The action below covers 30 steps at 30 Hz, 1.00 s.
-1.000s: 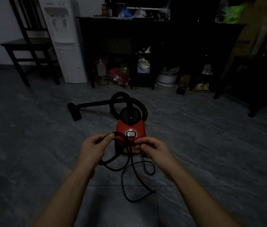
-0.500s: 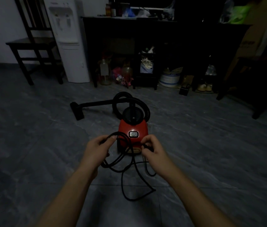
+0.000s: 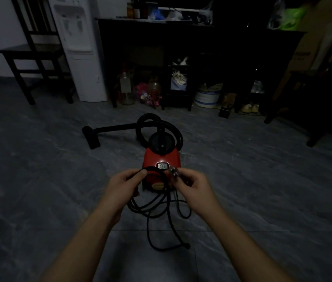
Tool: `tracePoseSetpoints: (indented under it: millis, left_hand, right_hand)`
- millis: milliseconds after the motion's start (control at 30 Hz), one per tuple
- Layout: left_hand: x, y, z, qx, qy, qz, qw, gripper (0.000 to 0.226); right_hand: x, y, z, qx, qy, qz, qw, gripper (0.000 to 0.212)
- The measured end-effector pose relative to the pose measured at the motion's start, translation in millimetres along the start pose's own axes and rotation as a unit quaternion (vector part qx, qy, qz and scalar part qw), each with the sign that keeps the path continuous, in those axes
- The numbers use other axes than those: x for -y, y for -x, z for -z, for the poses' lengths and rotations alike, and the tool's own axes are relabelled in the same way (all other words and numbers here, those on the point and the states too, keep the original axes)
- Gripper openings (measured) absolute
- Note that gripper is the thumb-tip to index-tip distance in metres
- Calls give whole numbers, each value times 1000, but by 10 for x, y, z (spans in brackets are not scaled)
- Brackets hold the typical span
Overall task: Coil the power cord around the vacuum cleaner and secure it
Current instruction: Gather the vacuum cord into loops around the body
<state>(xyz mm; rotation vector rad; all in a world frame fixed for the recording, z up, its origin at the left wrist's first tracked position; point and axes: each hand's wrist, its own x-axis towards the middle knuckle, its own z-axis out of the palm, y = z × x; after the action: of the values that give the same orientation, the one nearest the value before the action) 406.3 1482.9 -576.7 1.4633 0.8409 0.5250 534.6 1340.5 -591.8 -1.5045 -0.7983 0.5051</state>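
Note:
A small red vacuum cleaner [image 3: 162,158] stands on the grey floor in the middle of the head view, with a silver power button on top. Its black hose [image 3: 157,124] loops behind it and runs left to a floor nozzle [image 3: 91,138]. The black power cord [image 3: 162,208] hangs in loose loops in front of the vacuum and trails on the floor toward me. My left hand [image 3: 125,186] pinches the gathered loops at their top. My right hand [image 3: 191,187] holds the cord's plug [image 3: 173,172], its two metal pins pointing up.
A white water dispenser [image 3: 79,49] and a dark wooden chair [image 3: 34,55] stand at the back left. A dark table [image 3: 181,47] spans the back, with bottles, a bucket and shoes under it. A dark chair leg [image 3: 313,139] is at the right.
My right hand has lifted the plug into view beside the power button. My left hand has kept its grip on the cord loops, which now hang a little tighter.

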Motion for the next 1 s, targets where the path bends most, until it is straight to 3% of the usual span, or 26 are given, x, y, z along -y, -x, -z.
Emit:
tracePoseSetpoints:
  millis: [133, 300, 533, 800, 1000]
  left_hand:
    - [-13, 50, -53, 48, -10, -13, 999, 17]
    - [-17, 60, -85, 64, -18, -19, 998, 15]
    - [44, 52, -126, 30, -9, -17, 999, 13]
    - [21, 94, -144, 53, 74, 37, 995, 33]
    - [5, 144, -149, 49, -2, -3, 999, 29]
  right_hand:
    - [-39, -36, 28, -25, 24, 16, 999, 18]
    - [-69, -38, 29, -21, 0, -23, 1000, 14]
    - [-102, -28, -14, -25, 58, -9, 998, 12]
    - [-106, -29, -17, 3, 39, -40, 998, 23]
    - [-137, -23, -82, -9, 117, -33, 993, 23]
